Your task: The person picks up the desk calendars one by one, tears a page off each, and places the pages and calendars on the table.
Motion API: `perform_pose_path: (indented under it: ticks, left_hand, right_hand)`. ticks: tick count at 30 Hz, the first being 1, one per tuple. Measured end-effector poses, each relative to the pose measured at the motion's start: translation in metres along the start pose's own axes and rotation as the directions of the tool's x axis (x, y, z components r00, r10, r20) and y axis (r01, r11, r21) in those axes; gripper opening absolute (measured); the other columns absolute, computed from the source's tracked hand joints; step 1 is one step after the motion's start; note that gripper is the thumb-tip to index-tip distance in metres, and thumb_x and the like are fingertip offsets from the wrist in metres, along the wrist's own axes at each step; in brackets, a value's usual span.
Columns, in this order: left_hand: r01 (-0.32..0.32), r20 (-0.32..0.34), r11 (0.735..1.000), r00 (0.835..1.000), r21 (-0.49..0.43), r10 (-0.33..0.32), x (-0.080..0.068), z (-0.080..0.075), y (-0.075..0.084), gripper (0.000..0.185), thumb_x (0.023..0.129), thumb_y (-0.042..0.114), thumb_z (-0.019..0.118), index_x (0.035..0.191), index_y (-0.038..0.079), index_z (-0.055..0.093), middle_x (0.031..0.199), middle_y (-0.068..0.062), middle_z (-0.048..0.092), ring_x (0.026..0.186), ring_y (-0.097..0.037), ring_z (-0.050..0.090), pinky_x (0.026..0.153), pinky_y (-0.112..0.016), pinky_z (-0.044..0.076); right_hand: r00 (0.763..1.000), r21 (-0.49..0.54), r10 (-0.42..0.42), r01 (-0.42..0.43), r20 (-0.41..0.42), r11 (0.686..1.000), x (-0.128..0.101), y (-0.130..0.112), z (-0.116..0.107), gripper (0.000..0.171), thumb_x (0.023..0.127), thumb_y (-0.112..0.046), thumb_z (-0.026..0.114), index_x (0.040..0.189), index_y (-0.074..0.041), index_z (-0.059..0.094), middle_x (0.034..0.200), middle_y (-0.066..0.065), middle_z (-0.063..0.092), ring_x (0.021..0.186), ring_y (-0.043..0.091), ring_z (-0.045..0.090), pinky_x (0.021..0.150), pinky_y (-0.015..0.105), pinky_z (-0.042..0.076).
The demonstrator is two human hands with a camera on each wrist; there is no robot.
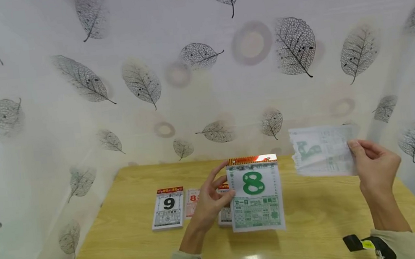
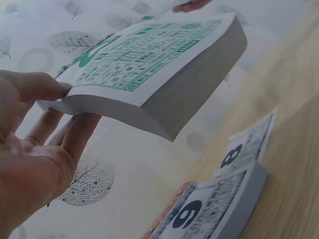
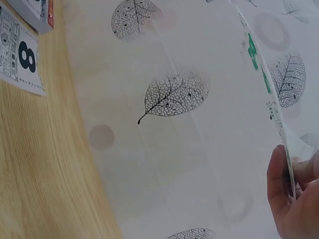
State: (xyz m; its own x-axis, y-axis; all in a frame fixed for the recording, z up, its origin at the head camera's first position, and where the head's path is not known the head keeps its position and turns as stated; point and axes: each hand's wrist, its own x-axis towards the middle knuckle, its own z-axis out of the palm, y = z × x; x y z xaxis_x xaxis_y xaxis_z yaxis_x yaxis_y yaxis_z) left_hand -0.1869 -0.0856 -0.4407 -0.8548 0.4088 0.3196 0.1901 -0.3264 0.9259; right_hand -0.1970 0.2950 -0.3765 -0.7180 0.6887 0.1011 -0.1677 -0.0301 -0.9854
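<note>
My left hand [image 1: 209, 201] grips a thick tear-off calendar [image 1: 257, 208] by its left side, thumb on the front and fingers behind. Its top page carries a large green 8 under a red and gold header strip. In the left wrist view, the thick stack of pages [image 2: 194, 89] shows edge-on, held up above the table. Off to the right, my right hand [image 1: 380, 166] pinches a thin loose sheet [image 1: 320, 153] between thumb and fingers. The sheet is turned sideways, with a ragged left edge and green print showing through.
On the wooden table [image 1: 136, 246] lies a calendar with a black 9 [image 1: 168, 209]. Beside it is a page with red print [image 1: 191, 201], and another calendar [image 1: 224, 216] is partly hidden behind the held one. A leaf-patterned cloth [image 1: 204, 96] hangs behind the table.
</note>
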Motion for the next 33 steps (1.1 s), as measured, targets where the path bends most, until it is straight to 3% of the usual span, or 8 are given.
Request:
perform_pose_path:
  ticks: [5,9,13,17,24,29,33]
  left_hand:
    - [0.002,-0.017,1.000,1.000,-0.014,-0.002,0.002,-0.001,-0.002,0.079,0.095,-0.009,0.061,0.162,0.023,0.032,0.144,-0.024,0.053,0.094,-0.030,0.074,0.081,-0.041,0.063]
    - [0.013,-0.006,1.000,1.000,-0.028,-0.013,0.005,0.004,-0.005,0.080,0.095,-0.010,0.060,0.163,0.021,0.030,0.144,-0.025,0.052,0.097,-0.035,0.073,0.083,-0.048,0.061]
    - [0.029,-0.018,0.999,0.999,-0.024,-0.029,0.006,0.012,-0.012,0.081,0.095,-0.011,0.059,0.163,0.022,0.029,0.146,-0.024,0.051,0.097,-0.035,0.073,0.084,-0.047,0.061]
    - [0.049,-0.027,0.998,0.998,-0.040,-0.050,0.009,0.020,-0.023,0.080,0.096,-0.011,0.058,0.163,0.021,0.028,0.145,-0.024,0.051,0.095,-0.029,0.074,0.081,-0.045,0.062]
    - [0.067,-0.049,0.997,0.996,-0.046,-0.069,0.022,0.044,-0.047,0.079,0.097,-0.014,0.055,0.161,0.026,0.033,0.140,-0.023,0.056,0.092,-0.030,0.074,0.074,-0.041,0.063]
    - [0.096,-0.106,0.995,0.989,-0.024,-0.098,0.037,0.069,-0.063,0.080,0.096,-0.015,0.055,0.157,0.035,0.041,0.133,-0.014,0.062,0.068,-0.019,0.070,0.060,-0.027,0.060]
    - [0.138,-0.140,0.990,0.980,-0.008,-0.138,0.048,0.085,-0.075,0.078,0.097,-0.014,0.055,0.154,0.038,0.044,0.130,-0.011,0.065,0.049,-0.008,0.052,0.049,-0.020,0.047]
  right_hand:
    - [1.000,-0.002,0.018,-0.018,-0.009,1.000,0.003,-0.001,-0.012,0.006,0.089,-0.012,0.080,0.088,-0.017,0.076,0.075,-0.008,0.070,0.065,0.003,0.066,0.054,0.010,0.052]
    - [1.000,0.013,-0.027,0.027,0.011,1.000,-0.001,0.001,-0.014,0.005,0.087,-0.011,0.081,0.092,-0.012,0.079,0.077,-0.008,0.072,0.069,0.003,0.068,0.059,0.009,0.053]
    - [0.992,0.007,-0.122,0.121,0.026,0.993,-0.008,0.004,-0.020,0.010,0.088,-0.008,0.081,0.097,-0.006,0.079,0.080,-0.008,0.074,0.073,0.003,0.069,0.064,0.008,0.052]
    - [0.970,-0.068,-0.238,0.241,0.042,0.968,-0.017,0.006,-0.026,0.014,0.090,-0.007,0.078,0.101,0.001,0.077,0.082,-0.011,0.074,0.077,0.001,0.069,0.067,0.007,0.052]
    - [0.948,-0.167,-0.317,0.316,0.019,0.934,-0.023,0.012,-0.040,0.016,0.091,-0.005,0.076,0.103,0.006,0.076,0.085,-0.016,0.073,0.081,-0.002,0.070,0.072,0.006,0.052]
    - [0.896,-0.226,-0.439,0.441,0.060,0.869,-0.025,0.024,-0.048,0.020,0.092,0.001,0.072,0.106,0.015,0.072,0.088,-0.018,0.072,0.077,-0.003,0.070,0.072,0.007,0.053]
    - [0.835,-0.185,-0.531,0.550,0.147,0.814,-0.030,0.038,-0.056,0.016,0.092,0.011,0.067,0.106,0.019,0.071,0.093,-0.013,0.074,0.081,-0.001,0.070,0.075,0.009,0.054]
